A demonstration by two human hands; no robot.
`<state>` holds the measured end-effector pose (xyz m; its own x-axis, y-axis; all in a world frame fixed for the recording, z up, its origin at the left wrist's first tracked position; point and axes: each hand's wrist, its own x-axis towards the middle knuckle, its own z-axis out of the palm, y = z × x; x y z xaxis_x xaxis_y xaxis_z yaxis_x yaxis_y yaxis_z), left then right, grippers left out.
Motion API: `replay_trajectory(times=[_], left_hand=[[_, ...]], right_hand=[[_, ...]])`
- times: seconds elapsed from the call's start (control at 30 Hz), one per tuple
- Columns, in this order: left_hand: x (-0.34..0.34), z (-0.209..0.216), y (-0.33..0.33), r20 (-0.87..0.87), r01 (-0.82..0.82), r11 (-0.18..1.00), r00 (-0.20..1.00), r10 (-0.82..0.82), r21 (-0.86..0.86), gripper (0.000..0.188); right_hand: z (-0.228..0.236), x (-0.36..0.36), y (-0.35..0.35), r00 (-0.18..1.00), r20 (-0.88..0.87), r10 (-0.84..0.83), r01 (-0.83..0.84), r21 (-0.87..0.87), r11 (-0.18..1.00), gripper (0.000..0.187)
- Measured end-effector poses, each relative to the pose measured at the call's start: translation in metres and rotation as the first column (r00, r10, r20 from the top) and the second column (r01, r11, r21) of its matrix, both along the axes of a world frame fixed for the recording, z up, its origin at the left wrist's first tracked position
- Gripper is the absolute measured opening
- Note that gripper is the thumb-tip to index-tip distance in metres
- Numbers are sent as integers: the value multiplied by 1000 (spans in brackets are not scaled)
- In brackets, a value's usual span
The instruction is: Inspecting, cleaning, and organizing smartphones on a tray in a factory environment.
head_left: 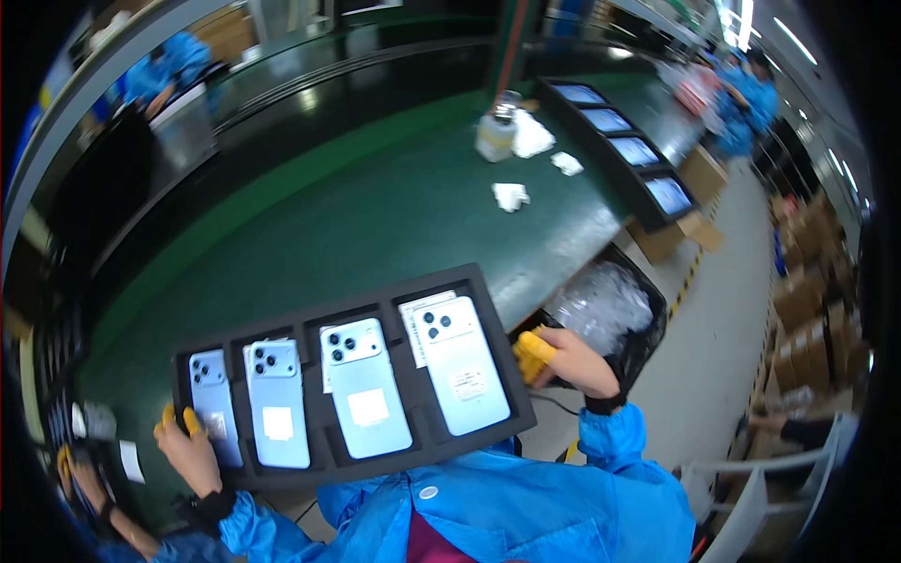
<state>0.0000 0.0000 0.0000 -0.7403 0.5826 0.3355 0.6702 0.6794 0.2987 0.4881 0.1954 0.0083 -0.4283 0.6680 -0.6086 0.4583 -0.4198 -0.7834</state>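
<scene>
A black tray (314, 457) with separate compartments is tilted toward me at the table's near edge. In it lie several light-blue smartphones (366, 380), camera side up, each bearing a white label; white paper slips (419, 352) show beneath some of them. My left hand (194, 455) is closed on the tray's left end, yellow covers on its fingertips. At the right end, my right hand (572, 361) has its yellow-covered fingers curled against the rim, partly hidden from view.
A second black tray of phones (648, 183) lies at the table's right edge, beyond a bottle (496, 136) and crumpled white wipes (510, 196). A bin of clear plastic (601, 305) stands by my right hand. Another person's hand (89, 479) is at lower left. Cartons (798, 357) line the right aisle.
</scene>
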Motion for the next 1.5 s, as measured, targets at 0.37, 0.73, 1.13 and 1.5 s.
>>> replay_trajectory(times=[0.37,0.73,1.13,1.5], left_hand=[[6,12,16,-49,87,994,995,-84,62,26],[62,19,63,-71,457,882,890,-451,117,32],[191,99,308,481,760,296,-25,-876,578,54],[199,74,234,400,889,62,-141,-906,454,50]], right_hand=[[-20,-30,-21,678,-629,-381,197,-344,918,60],[13,38,-80,494,-555,-669,667,-251,702,51],[38,96,-160,-67,-817,-572,961,-207,183,57],[59,194,-30,136,-902,-411,991,133,36,50]])
